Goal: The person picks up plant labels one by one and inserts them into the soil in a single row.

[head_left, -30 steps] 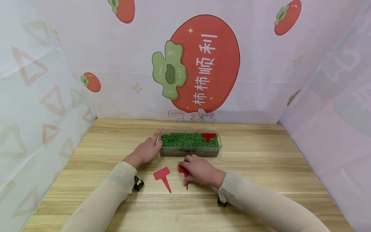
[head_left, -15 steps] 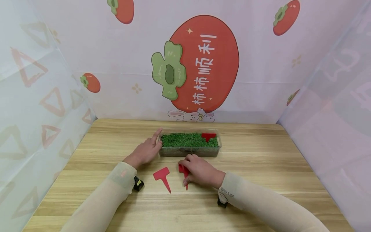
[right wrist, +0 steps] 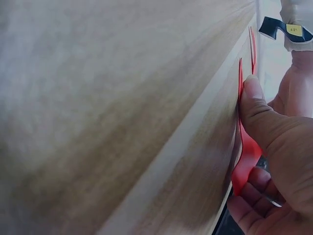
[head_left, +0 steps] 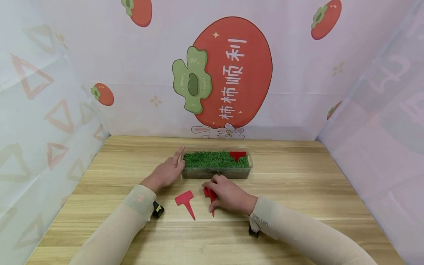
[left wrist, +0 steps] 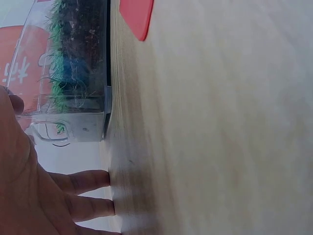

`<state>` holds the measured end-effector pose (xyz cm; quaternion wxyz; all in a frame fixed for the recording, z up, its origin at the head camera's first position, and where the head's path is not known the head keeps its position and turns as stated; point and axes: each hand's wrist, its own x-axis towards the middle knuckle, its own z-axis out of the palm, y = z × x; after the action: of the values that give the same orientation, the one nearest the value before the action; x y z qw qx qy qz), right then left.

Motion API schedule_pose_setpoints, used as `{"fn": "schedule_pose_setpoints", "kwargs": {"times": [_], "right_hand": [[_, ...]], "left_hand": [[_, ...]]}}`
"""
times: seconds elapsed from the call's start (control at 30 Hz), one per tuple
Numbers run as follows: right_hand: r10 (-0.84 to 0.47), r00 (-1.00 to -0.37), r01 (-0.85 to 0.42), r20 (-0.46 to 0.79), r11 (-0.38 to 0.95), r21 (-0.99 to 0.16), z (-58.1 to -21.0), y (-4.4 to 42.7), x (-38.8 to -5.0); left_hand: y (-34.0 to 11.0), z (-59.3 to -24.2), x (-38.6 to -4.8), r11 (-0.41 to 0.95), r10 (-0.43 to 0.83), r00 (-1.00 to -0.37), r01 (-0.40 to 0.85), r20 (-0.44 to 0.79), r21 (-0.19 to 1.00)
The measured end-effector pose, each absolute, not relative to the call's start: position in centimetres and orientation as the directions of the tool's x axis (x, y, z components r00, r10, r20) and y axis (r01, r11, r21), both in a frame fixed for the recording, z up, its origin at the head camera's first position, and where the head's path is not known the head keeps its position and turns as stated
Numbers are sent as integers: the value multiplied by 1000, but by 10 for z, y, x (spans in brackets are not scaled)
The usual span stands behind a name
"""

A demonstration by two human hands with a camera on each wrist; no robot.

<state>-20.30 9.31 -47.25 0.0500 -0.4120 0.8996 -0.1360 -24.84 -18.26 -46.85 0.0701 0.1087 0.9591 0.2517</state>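
Observation:
A clear container (head_left: 216, 173) of green grass (head_left: 207, 159) has a red T-shaped marker (head_left: 237, 155) standing at its right end. The left hand (head_left: 165, 173) touches the container's left end; in the left wrist view, three of its fingers (left wrist: 88, 182) are extended against the table. Below the container, the right hand (head_left: 232, 195) pinches a second red marker (head_left: 207, 192) by its head and stem. That marker (right wrist: 248, 151) looks bent between thumb and fingers in the right wrist view. Another red marker (head_left: 184, 198) lies flat to its left, untouched.
The wooden table (head_left: 281, 176) meets a patterned backdrop (head_left: 132, 110) behind, with fabric walls at both sides. Black devices are strapped at the left wrist (head_left: 158, 209) and right wrist (head_left: 254, 231).
The right fingers have shifted very slightly on the marker's head. The left hand, container and other markers have kept their places.

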Motion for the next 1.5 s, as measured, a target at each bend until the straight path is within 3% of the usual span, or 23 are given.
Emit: {"fn": "schedule_pose_setpoints", "kwargs": {"times": [0.33,1.03,1.33,1.5], "right_hand": [[-770,-635,-747,64,591,-304,-471,95,-203],[-821,-537,-842,195,508,-182,-454,100,-200],[-808,-565,-822,167,535,-194,-440,103,-199],[-823,-544,-836,165,515,-187,-436,103,-196]], "left_hand": [[-181,-467,-248,846,243,-967,174,-73,503],[-182,-466,-249,853,247,-965,177,-81,490],[-183,-467,-249,850,247,-966,176,-80,496],[-183,-469,-251,849,245,-966,175,-78,498]]}}
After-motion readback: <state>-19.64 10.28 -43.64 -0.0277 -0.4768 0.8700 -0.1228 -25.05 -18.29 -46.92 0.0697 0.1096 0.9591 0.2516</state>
